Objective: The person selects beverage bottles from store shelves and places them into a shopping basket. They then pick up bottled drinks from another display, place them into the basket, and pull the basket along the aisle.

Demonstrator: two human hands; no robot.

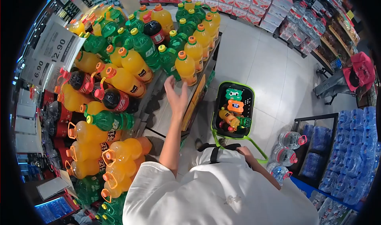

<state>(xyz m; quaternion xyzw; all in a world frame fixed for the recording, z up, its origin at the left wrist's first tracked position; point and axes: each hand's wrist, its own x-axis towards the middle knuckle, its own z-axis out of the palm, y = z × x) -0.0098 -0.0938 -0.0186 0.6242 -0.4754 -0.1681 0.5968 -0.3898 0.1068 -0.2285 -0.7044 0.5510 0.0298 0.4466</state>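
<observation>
My left hand (177, 96) is stretched over the edge of the display stand, fingers apart and holding nothing. Its fingertips are just below an orange juice bottle (185, 69) with an orange cap; whether they touch it I cannot tell. A green soda bottle (168, 61) stands behind that one. At my waist, my right hand (245, 153) is closed on the green handle (260, 150) of a black shopping basket (213, 111), its fingers partly hidden. In the basket lie a green pack (234, 94), an orange pack (235, 106) and several small bottles (229, 118).
More orange, green and cola bottles (117, 101) fill the stand at left, under a price sign (49, 52). Large water jugs (285, 157) and stacked blue-wrapped water packs (349, 149) stand at right. A person in pink (359, 72) is in the aisle with a cart.
</observation>
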